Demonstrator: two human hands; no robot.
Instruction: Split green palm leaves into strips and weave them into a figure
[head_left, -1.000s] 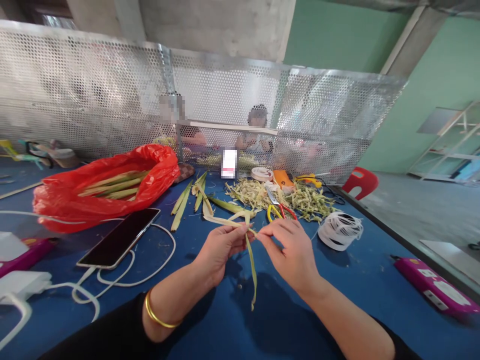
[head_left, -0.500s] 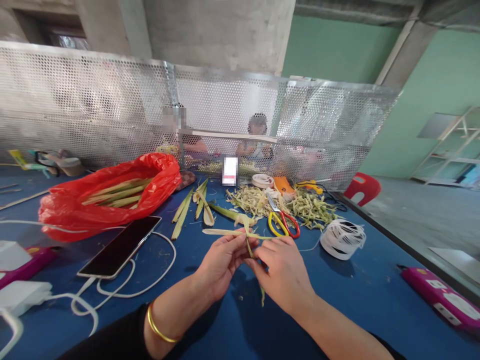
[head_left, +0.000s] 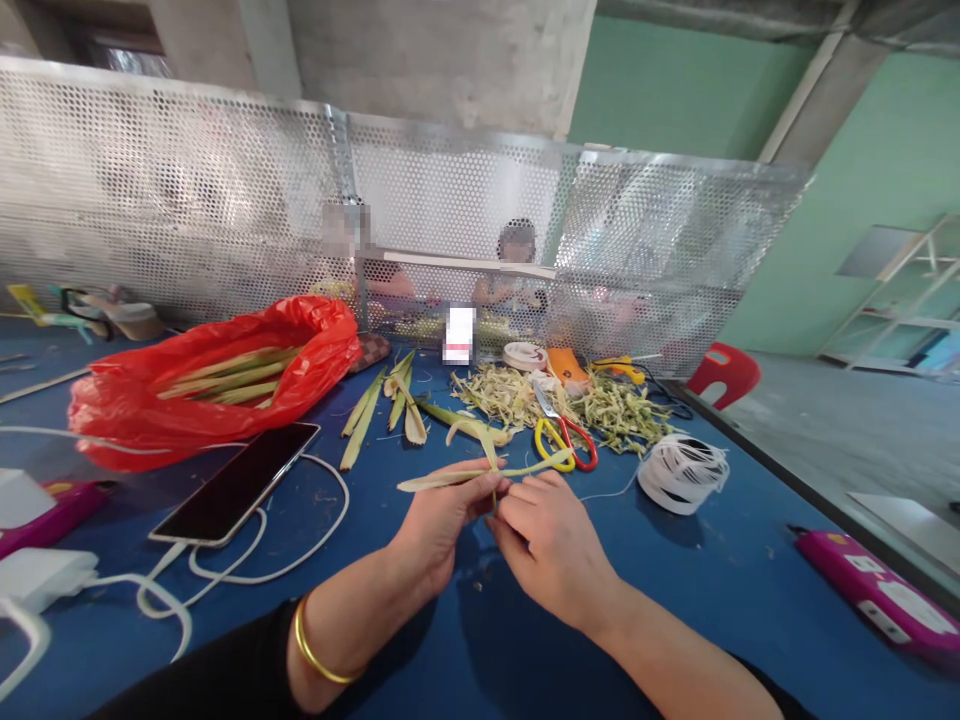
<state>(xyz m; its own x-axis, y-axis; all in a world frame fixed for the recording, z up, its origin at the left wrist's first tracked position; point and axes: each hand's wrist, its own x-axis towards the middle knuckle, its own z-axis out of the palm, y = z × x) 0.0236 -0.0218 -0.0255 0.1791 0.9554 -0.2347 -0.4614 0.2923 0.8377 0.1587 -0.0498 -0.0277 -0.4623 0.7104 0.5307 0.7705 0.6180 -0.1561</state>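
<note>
Pale green leaf strips (head_left: 429,482) cross each other above the blue table, one pointing left, one right and one up. My left hand (head_left: 444,512) pinches them near the crossing, thumb on top. Close against it, my right hand (head_left: 546,535) is closed with curled fingers at the lower part of the strips; its fingertips are partly hidden. Scissors (head_left: 564,445) with one yellow and one red handle lie just beyond the right hand. Several loose leaf pieces (head_left: 365,425) lie past the left hand, near a heap of shredded strips (head_left: 615,415).
On the left are a red plastic bag (head_left: 112,410) of leaves, a phone (head_left: 238,488) and white cables. A roll of white cord (head_left: 679,475) and a purple power strip (head_left: 874,590) lie right. Behind a perforated metal screen (head_left: 450,180) sit two people.
The strip's right end, earlier by my right fingers, now sticks out freely toward the scissors. The strip end hanging below my hands is no longer visible. My right hand has shifted slightly left.
</note>
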